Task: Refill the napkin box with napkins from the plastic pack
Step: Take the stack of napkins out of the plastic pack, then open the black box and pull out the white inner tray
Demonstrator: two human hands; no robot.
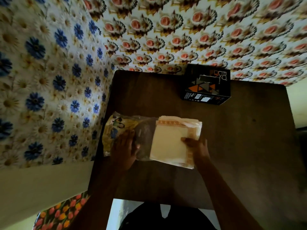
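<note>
The left end of the napkin stack [172, 143] lies inside the crumpled plastic pack [126, 130], so where it ends is unclear. The left hand [123, 151] covers the pack's near part. Print on the black napkin box [206, 85] at the counter's [249, 138] far edge is too small to read. The counter's near right corner is cut off by the frame.

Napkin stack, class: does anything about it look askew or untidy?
Yes. The napkin stack, half out of the plastic pack, is fanned unevenly at its far right corner, edges misaligned. Nothing is spilled.
</note>
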